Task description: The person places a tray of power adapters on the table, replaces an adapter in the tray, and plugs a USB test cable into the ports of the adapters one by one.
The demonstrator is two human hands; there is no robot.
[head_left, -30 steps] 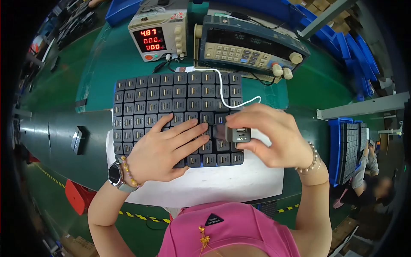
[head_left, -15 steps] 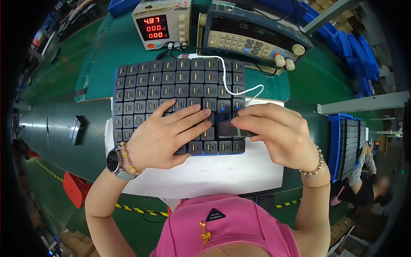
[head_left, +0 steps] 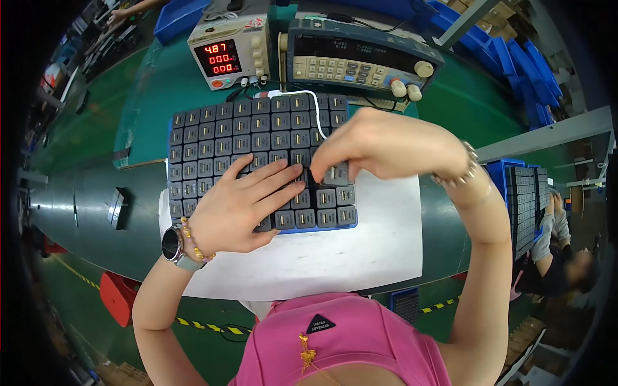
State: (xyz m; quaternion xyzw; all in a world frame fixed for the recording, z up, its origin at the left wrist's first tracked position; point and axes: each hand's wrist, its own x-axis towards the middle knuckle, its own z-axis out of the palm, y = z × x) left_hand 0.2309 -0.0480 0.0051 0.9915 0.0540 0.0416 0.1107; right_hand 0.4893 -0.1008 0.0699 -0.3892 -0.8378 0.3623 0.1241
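Rows of black USB charger blocks (head_left: 224,130) stand packed together in a blue-edged tray (head_left: 322,229), their ports facing up. My left hand (head_left: 241,204) lies spread and flat across the blocks left of centre. Near the tray's right side, my right hand (head_left: 370,145) pinches a black charger block (head_left: 336,175) that sits slightly askew among the others. A dark gap shows just left of that block. From a plug near the power supply, a white cable (head_left: 317,110) runs down and disappears behind my right hand; its far end is hidden.
A power supply (head_left: 230,55) with red digits and a bench instrument (head_left: 367,56) stand behind the tray. White paper (head_left: 309,264) lies under it. A loose black piece (head_left: 117,207) rests at left. More blocks fill a blue tray (head_left: 515,212) at right, near another person (head_left: 547,241).
My right hand has turned and risen, its fingertips shifting left and now gripping a block with its ports upward. The cable is now partly covered. My left hand keeps its place on the blocks.
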